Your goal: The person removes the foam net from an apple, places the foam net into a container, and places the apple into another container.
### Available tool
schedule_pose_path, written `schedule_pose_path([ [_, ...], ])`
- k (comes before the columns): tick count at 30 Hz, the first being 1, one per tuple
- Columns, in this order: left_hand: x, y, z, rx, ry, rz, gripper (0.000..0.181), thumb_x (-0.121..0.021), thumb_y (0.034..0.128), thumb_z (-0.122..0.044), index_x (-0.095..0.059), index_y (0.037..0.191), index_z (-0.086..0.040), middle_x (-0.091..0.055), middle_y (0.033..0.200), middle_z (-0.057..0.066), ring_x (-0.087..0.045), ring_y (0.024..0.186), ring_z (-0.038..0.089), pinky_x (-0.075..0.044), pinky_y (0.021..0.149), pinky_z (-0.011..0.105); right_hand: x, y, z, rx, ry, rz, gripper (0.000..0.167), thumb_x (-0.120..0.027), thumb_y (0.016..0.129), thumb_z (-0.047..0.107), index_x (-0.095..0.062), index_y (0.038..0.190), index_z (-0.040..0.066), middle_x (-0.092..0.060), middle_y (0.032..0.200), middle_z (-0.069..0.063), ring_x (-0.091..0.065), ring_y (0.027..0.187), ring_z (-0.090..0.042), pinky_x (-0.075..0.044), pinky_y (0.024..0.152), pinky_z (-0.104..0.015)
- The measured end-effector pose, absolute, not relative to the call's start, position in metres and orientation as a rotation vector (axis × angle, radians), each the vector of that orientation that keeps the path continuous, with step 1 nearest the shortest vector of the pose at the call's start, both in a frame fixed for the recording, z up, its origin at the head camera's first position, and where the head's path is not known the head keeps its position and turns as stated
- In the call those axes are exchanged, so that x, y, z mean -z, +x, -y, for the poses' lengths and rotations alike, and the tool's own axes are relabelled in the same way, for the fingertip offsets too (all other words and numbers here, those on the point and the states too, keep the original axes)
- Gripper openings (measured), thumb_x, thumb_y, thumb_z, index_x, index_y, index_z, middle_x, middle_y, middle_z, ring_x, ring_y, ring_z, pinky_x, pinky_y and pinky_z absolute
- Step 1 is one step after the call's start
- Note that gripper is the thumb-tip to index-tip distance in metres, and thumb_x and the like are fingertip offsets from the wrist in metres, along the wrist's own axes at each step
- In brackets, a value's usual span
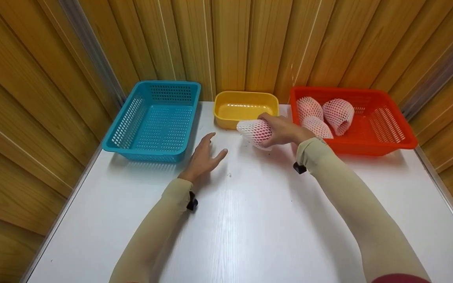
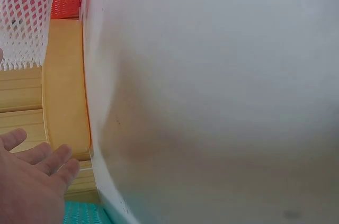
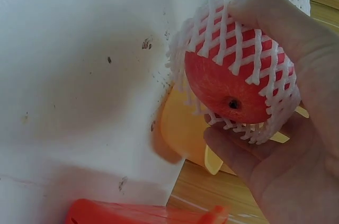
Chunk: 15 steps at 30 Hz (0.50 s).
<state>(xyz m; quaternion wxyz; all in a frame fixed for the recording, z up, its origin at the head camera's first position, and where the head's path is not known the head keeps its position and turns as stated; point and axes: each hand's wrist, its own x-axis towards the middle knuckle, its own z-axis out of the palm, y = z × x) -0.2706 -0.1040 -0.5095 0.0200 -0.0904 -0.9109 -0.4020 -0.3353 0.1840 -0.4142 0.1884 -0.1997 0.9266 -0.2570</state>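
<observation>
My right hand point(image 1: 283, 129) grips a red apple point(image 3: 228, 89) wrapped in a white foam net point(image 1: 253, 131), held above the table in front of the yellow tub. Thumb and fingers curl round the net's sides in the right wrist view, and the apple's dark dimple shows at the net's open end. My left hand point(image 1: 203, 157) is held over the table between the blue basket and the apple, fingers spread and touching nothing. Several netted fruits point(image 1: 338, 112) lie at the left end of the red basket point(image 1: 387, 147), beside my right wrist.
A blue basket point(image 1: 153, 151) with perforated walls stands at the back left, nothing inside it. The yellow tub point(image 1: 246, 94) sits between the two baskets against the slatted wood wall point(image 1: 230, 43). White table surface point(image 1: 242, 228) stretches toward the front.
</observation>
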Motion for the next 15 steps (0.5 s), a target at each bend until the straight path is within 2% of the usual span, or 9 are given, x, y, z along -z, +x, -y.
schedule_pose_path([
  [4, 0.51, -0.271, 0.104, 1.255, -0.247, 2.833, 0.078, -0.066, 0.0978, -0.044, -0.032, 0.158, -0.008, -0.037, 0.162, 0.012, -0.044, 0.142, 0.03, -0.034, 0.12, 0.044, 0.421, -0.337, -0.179, 0.762, -0.572, -2.593, 0.09, -0.09, 0.08, 0.028, -0.035, 0.151, 0.022, -0.049, 0.141, -0.01, -0.046, 0.127, -0.033, -0.04, 0.112, -0.057],
  [10, 0.511, -0.271, 0.105, 1.272, -0.234, 2.835, 0.077, -0.066, 0.0978, -0.043, -0.032, 0.158, -0.009, -0.036, 0.162, 0.012, -0.043, 0.143, 0.03, -0.033, 0.12, 0.045, 0.431, -0.337, -0.17, 0.744, -0.68, -2.623, 0.089, -0.089, 0.079, 0.026, -0.035, 0.148, 0.015, -0.053, 0.138, -0.015, -0.053, 0.121, -0.034, -0.045, 0.11, -0.05],
  [15, 0.512, -0.269, 0.106, 1.3, -0.235, 2.823, 0.08, -0.065, 0.0971, -0.048, -0.031, 0.159, -0.009, -0.036, 0.162, 0.012, -0.043, 0.143, 0.03, -0.034, 0.12, 0.046, 0.437, -0.338, -0.165, 0.727, -0.691, -2.627, 0.088, -0.089, 0.079, 0.026, -0.035, 0.148, 0.013, -0.053, 0.139, -0.015, -0.053, 0.123, -0.034, -0.043, 0.112, -0.051],
])
